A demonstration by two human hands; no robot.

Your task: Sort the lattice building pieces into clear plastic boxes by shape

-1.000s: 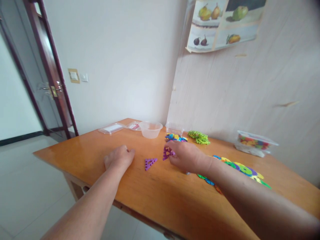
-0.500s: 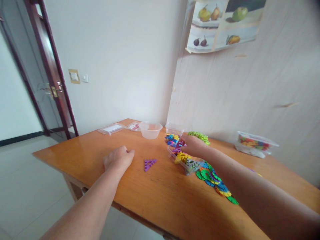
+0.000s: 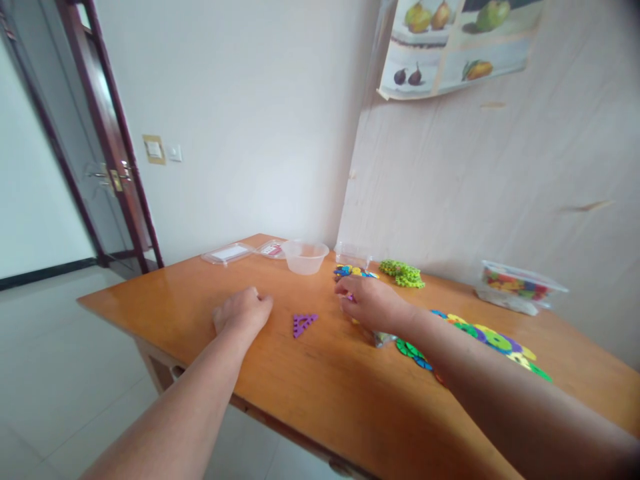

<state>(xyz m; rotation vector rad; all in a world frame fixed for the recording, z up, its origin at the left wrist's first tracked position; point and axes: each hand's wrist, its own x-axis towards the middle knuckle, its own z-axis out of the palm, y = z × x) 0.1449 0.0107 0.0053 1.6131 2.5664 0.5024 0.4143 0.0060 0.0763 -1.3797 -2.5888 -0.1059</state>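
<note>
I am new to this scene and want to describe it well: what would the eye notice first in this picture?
First, the bright multicoloured plastic discs spread on the orange-brown wooden table, beside the right forearm. Next, the purple triangle piece lying alone between the left hand, loosely closed on the table, and the right hand. A fruit poster hangs on the wall above.

The purple triangle [image 3: 303,324] lies on bare table [image 3: 320,393], with open wood in front of it, toward the table's near edge. To its left sits the left hand [image 3: 243,313], to its right the right hand [image 3: 371,303]; a hand could pass in the gaps between. Behind it stand a clear bowl [image 3: 305,257] and a pile of coloured pieces [image 3: 353,272]. Far to its right, flat round pieces [image 3: 493,339] cover the wood.
</note>
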